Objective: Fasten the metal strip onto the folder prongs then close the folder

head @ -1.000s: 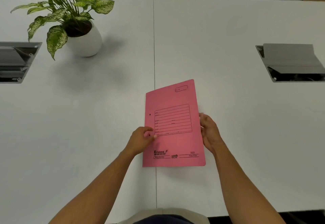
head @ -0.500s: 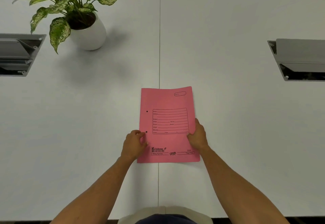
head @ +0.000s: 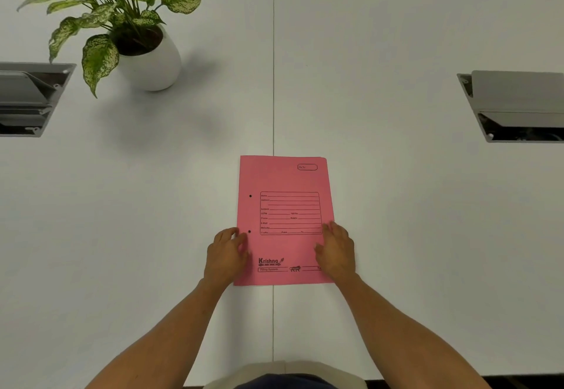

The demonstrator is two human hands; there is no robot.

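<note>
Fingers of the left hand (head: 226, 256) lie loosely curled over the left edge of the pink folder (head: 283, 221), their tips resting on the cover just beside the lower of its two punched holes; nothing is gripped. Opposite, the right hand (head: 335, 253) lies flat and spread on the folder's right edge, fingers extended, palm down, grasping nothing. Closed and face up, the folder sits in the lower centre of the frame, straddling the seam of the white table (head: 396, 190). A potted plant (head: 131, 31) stands at the upper left. Grey cable boxes sit at the left (head: 27, 98) and right (head: 515, 105) edges.
</note>
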